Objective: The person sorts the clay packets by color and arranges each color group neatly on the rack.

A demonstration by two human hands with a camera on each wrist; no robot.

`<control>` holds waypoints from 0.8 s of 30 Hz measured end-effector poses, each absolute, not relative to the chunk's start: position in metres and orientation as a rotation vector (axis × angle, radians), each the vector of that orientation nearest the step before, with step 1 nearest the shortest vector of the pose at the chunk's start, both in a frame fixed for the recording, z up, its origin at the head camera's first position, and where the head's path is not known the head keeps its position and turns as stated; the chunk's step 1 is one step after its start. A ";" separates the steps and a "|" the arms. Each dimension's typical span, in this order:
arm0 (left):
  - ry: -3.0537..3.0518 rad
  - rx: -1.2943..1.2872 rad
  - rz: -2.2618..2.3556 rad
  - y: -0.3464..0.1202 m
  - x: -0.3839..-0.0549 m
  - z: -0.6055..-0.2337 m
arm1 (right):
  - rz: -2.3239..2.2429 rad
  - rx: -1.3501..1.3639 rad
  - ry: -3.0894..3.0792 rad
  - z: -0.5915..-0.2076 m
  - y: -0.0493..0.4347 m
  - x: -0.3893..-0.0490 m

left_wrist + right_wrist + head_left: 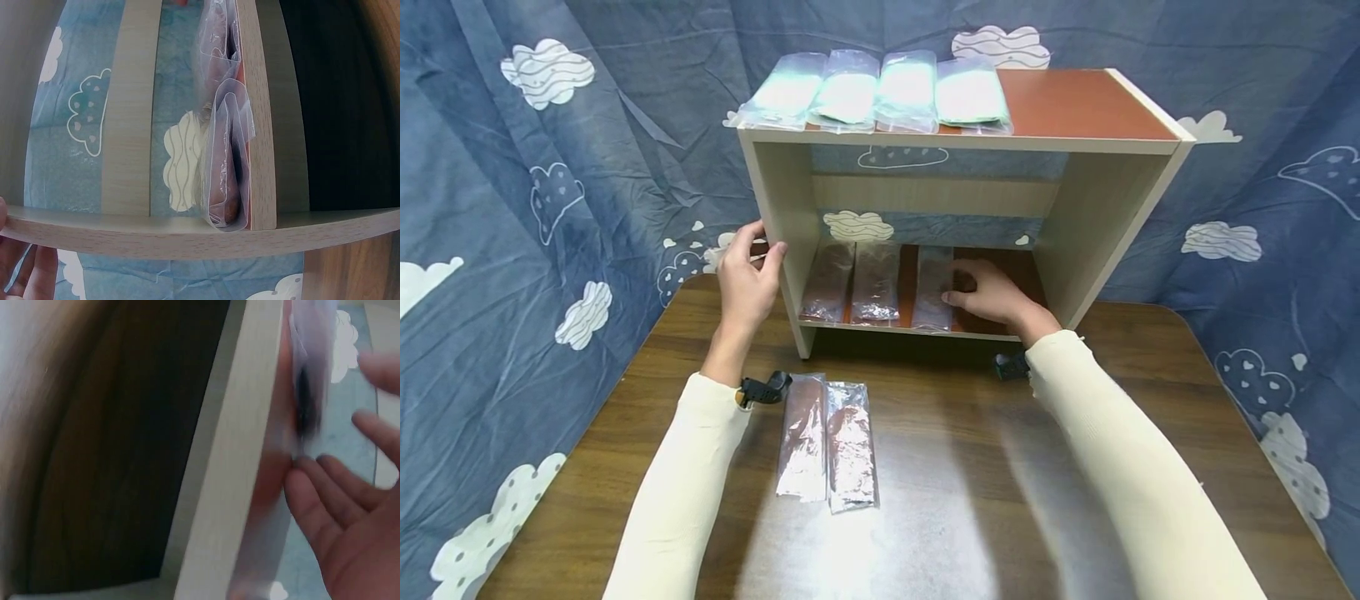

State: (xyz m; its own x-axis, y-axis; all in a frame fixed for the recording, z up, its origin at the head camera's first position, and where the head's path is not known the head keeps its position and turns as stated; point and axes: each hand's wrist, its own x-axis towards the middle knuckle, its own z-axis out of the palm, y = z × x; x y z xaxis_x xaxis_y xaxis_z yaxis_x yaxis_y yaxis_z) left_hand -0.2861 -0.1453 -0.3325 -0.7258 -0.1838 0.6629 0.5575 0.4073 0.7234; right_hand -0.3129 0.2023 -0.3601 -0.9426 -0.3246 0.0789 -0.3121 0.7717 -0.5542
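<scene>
On the lower board of a small wooden shelf (1082, 200), my right hand (992, 292) is at the right side of a flat clear packet (933, 292). Its fingers are spread and gently bent, with the fingertips right at the packet's edge in the right wrist view. Two reddish-brown packets (876, 283) lie left of it on the same board. My left hand (748, 279) holds the front edge of the shelf's left side panel (156, 240), thumb over the edge and fingers along the outer face.
Two shiny packets (852, 446) lie side by side on the wooden table (925, 533), before the shelf's left part. Several pale green-white packets (906, 87) form a row on the shelf's top. A blue cloud-patterned curtain (647, 167) hangs behind and around.
</scene>
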 end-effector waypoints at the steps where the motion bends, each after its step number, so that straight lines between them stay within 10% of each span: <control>1: -1.975 -0.319 -1.373 -0.145 -0.286 -0.332 | -0.887 -0.561 2.914 -0.360 0.204 -0.313; 24: -1.971 -0.325 -1.362 -0.146 -0.288 -0.334 | -0.613 -0.677 2.865 -0.367 0.199 -0.310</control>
State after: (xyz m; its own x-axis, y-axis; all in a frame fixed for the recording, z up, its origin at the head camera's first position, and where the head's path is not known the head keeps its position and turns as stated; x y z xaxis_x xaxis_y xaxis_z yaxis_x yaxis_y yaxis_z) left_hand -0.2881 -0.1458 -0.3340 -0.7175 -0.1811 0.6726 0.5651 0.4133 0.7141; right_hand -0.3099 0.1987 -0.3666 -0.8900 -0.4545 -0.0365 -0.3997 0.8163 -0.4171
